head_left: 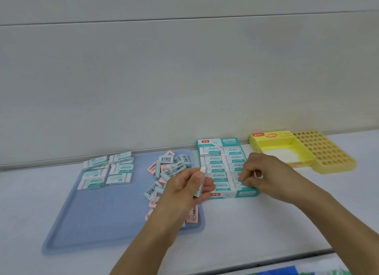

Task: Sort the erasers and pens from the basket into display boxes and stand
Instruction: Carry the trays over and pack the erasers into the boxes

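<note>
Teal-and-white erasers [213, 165] fill the teal display box [226, 194] at 1 o'clock on the surface [266, 223]. The right hand [264, 173] pinches one into its row, likely squaring it. The left hand [187, 189] grips a spare eraser [202, 179], probably queued, over the blue tray [98, 213].

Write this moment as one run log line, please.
left hand: holds white-teal eraser | right hand: fingertips at erasers in teal display box | yellow box: empty
</note>
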